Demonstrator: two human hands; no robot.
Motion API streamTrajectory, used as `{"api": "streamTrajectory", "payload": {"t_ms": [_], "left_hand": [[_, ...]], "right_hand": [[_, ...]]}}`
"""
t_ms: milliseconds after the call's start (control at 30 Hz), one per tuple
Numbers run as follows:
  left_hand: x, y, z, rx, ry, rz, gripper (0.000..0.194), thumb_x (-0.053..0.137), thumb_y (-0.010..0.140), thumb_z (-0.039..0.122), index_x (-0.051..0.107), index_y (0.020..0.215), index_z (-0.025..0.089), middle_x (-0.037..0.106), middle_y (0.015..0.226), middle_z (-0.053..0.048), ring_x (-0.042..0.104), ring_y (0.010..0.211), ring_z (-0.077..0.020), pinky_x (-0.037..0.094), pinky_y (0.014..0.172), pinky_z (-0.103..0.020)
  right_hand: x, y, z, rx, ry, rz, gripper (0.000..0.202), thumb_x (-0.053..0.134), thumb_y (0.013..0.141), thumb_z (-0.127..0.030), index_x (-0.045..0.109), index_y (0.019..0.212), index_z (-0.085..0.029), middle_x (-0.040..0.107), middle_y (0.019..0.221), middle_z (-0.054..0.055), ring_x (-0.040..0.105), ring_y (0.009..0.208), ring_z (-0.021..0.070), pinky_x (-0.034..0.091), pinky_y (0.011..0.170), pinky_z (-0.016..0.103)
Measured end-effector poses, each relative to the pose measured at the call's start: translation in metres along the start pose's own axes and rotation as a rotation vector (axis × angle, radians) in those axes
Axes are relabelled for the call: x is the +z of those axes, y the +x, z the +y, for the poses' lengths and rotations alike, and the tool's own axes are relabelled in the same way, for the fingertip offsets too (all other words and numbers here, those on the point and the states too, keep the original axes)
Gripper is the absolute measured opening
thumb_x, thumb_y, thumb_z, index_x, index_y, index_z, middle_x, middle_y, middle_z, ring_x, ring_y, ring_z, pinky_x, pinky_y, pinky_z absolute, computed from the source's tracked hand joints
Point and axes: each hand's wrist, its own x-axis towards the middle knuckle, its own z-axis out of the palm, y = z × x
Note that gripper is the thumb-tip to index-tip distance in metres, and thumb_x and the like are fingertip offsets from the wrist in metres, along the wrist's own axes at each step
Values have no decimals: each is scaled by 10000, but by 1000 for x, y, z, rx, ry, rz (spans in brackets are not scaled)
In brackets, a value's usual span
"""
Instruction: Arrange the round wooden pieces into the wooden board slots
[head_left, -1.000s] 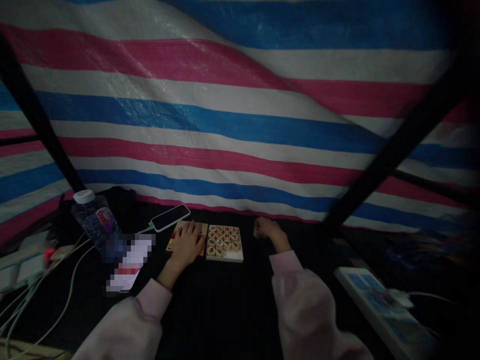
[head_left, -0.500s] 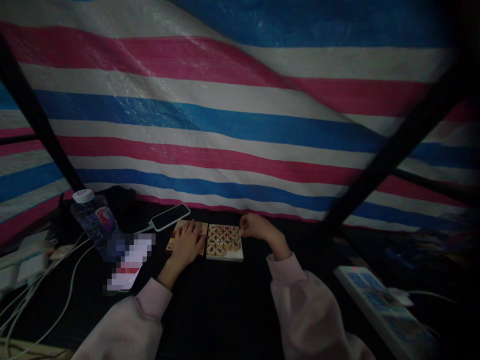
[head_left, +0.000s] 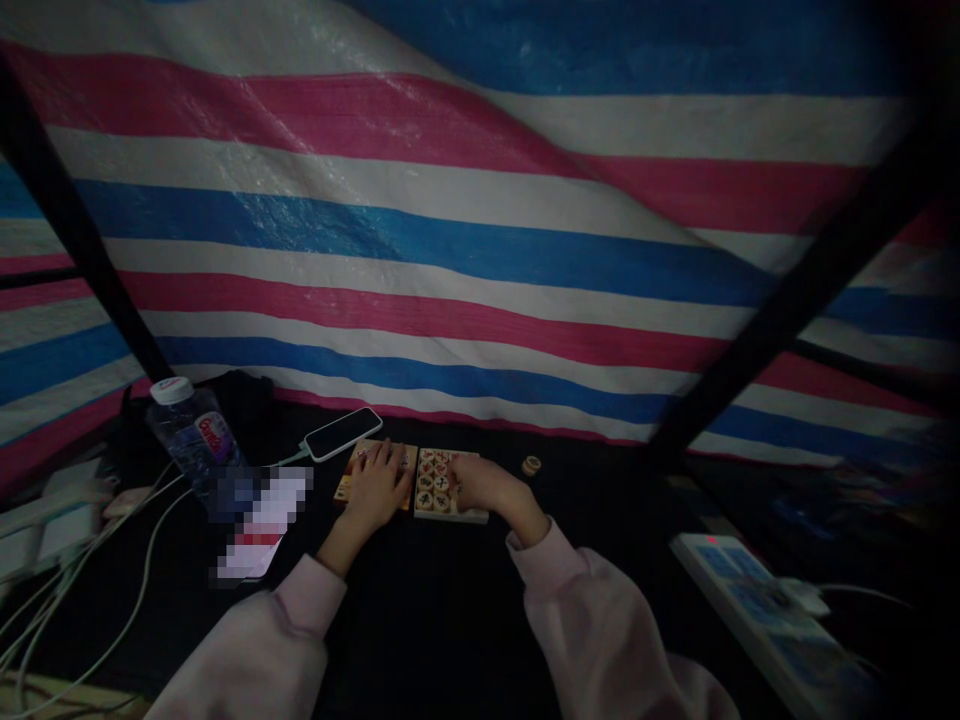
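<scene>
Head view: near the lower centre of the frame, the right hand (head_left: 480, 483) is bent over the right part of a shallow tray (head_left: 471, 518), its fingers curled downward among the pieces; whether they grasp one I cannot tell, since the hand itself covers the fingertips. Round game pieces (head_left: 441, 484) stand in rows in the tray, red characters on the farther ones and black on the nearer ones, the left columns showing clear of the hand. Just left of the tray, the left hand (head_left: 375, 488) lies palm down on a flat yellow-and-red box (head_left: 344, 484), fingers spread and released, clasping nothing. One lone piece (head_left: 532, 465) sits on the black surface (head_left: 427, 620) to the right of the tray, near the right hand but apart from it. Above and left of the box lies a white-edged phone (head_left: 343, 435) with a cable at its end; lower left of that is a lit screen (head_left: 262, 530), blocked out by pixels, beside a clear bottle (head_left: 196, 430) with a white cap. White cables run along the left edge, and a power strip (head_left: 765, 610) slants across the lower right, a white plug (head_left: 802, 596) in it
</scene>
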Motion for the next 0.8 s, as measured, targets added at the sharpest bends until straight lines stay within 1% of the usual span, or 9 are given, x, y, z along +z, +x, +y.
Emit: {"api": "streamTrajectory", "payload": {"t_ms": [200, 433, 533, 633, 733, 800], "left_hand": [[-1, 0, 0, -4, 3, -18, 506, 280, 916, 454, 422, 1335, 208, 413, 1411, -112, 351, 1301, -270, 259, 1053, -472], [0, 1, 0, -7, -2, -13, 502, 271, 916, 464, 431, 1328, 225, 419, 1408, -104, 360, 1296, -269, 264, 1051, -470], [-1, 1, 1, -12, -9, -19, 506, 272, 915, 466, 427, 1331, 225, 413, 1412, -106, 356, 1299, -270, 264, 1050, -474], [-1, 0, 1, -16, -16, -17, 506, 270, 915, 466, 424, 1333, 225, 410, 1414, -106, 356, 1298, -269, 266, 1047, -479], [-2, 0, 1, -11, -14, -5, 499, 269, 918, 460, 432, 1326, 224, 417, 1409, -104, 360, 1295, -263, 267, 1049, -473], [-1, 0, 1, -14, -10, -9, 500, 272, 917, 459, 433, 1326, 222, 419, 1408, -104, 360, 1295, -264, 266, 1049, -471]], "right_hand": [[1, 0, -2, 43, 13, -83, 383, 678, 616, -138, 646, 998, -137, 679, 961, 89, 635, 837, 199, 443, 647, 216], [2, 2, -3, 62, 20, -113, 349, 676, 618, -136, 657, 965, -150, 674, 995, 87, 631, 889, 210, 447, 657, 219], [5, 5, -2, 61, 15, -113, 348, 675, 623, -148, 661, 970, -173, 670, 1021, 76, 626, 918, 218, 458, 680, 232], [7, 7, -2, 90, 9, -120, 320, 661, 629, -146, 666, 948, -177, 670, 1014, 78, 633, 895, 214, 467, 685, 241], [5, 6, -2, 93, 14, -107, 303, 666, 630, -159, 663, 933, -173, 673, 997, 77, 639, 872, 211, 472, 676, 243], [3, 4, -1, 88, 24, -88, 330, 690, 620, -178, 656, 949, -173, 669, 1013, 79, 637, 892, 217, 475, 680, 244]]}}
